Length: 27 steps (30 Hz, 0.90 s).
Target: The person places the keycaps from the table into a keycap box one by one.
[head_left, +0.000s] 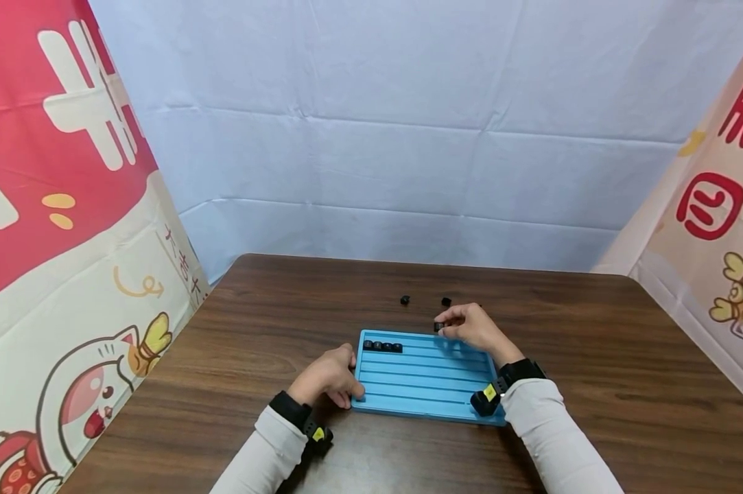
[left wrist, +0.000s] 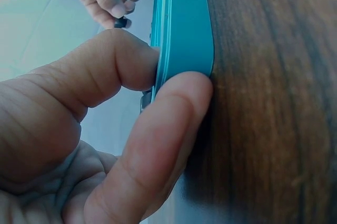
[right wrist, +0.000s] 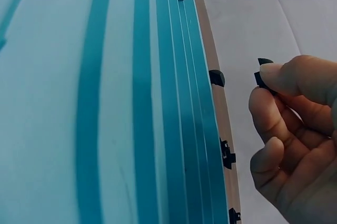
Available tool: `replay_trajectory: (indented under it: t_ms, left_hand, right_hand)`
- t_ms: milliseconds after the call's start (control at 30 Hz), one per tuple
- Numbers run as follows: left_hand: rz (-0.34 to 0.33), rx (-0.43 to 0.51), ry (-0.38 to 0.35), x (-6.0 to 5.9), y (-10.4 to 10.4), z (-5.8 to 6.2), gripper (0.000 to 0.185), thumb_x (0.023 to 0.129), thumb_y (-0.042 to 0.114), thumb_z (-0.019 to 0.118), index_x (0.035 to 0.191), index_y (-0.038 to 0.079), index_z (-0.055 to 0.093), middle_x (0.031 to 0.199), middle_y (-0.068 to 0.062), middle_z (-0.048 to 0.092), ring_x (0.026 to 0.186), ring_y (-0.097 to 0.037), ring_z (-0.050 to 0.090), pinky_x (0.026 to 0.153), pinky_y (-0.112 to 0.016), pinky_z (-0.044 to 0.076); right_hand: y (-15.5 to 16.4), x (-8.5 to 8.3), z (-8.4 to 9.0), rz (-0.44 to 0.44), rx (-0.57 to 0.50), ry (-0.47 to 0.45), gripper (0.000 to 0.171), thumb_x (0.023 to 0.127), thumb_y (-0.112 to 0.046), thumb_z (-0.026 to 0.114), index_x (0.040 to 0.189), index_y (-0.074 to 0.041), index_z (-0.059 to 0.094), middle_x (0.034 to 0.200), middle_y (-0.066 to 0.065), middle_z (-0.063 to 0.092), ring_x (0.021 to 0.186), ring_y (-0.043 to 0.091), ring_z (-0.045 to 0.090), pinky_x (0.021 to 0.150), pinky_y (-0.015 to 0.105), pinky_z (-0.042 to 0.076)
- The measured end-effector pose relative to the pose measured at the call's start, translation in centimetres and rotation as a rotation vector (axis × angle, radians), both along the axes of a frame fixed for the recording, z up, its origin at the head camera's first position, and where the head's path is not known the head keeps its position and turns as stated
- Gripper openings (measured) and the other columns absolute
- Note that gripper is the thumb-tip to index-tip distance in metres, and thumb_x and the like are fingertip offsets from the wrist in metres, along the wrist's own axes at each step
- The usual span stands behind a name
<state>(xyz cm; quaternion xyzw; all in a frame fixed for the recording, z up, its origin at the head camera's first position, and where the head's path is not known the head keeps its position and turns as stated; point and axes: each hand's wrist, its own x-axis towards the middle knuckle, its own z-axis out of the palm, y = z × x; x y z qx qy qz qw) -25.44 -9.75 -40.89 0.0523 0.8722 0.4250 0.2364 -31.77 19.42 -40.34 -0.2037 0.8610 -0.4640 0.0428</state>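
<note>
A light blue tray (head_left: 429,387) with long parallel grooves lies on the table. My left hand (head_left: 329,374) grips its left edge, thumb and finger on either side of the wall (left wrist: 189,29) in the left wrist view. My right hand (head_left: 473,329) pinches a small black keycap (right wrist: 258,80) between thumb and fingertip, above the tray's far edge. Several black keycaps (head_left: 383,347) sit side by side at the left end of the tray's farthest groove.
Beyond the tray, loose black keycaps (head_left: 405,300) lie on the brown wooden table (head_left: 285,295); another keycap (head_left: 446,302) is close to my right hand. A pale cloth (head_left: 371,165) hangs behind the table, with printed cloths at both sides.
</note>
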Motion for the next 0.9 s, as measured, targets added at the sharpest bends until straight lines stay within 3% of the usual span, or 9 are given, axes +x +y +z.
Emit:
replay_trajectory:
  t_ms: [467,900]
  left_hand:
    - [0.004,0.001,0.004,0.1,0.0,0.0,0.04,0.07,-0.009,0.068,0.098,0.0,0.041,0.061,-0.019,0.058,0.046,-0.024,0.059,0.044,-0.034,0.052]
    - [-0.001,-0.004,0.006,0.2,0.0,0.2,0.04,0.07,-0.008,0.068,0.098,0.0,0.041,0.061,-0.019,0.058,0.047,-0.024,0.059,0.044,-0.034,0.052]
  right_hand:
    - [-1.8,0.0,-0.7,0.054,0.027,0.012,0.016,0.083,0.0,0.067,0.099,0.002,0.067,0.088,0.007,0.063,0.073,0.019,0.057,0.061,0.033,0.047]
    - [-3.6,0.3,-0.5,0.091,0.098,-0.047,0.013,0.083,-0.002,0.068,0.096,-0.001,0.068,0.084,0.002,0.062,0.07,0.017,0.055,0.061,0.031,0.046]
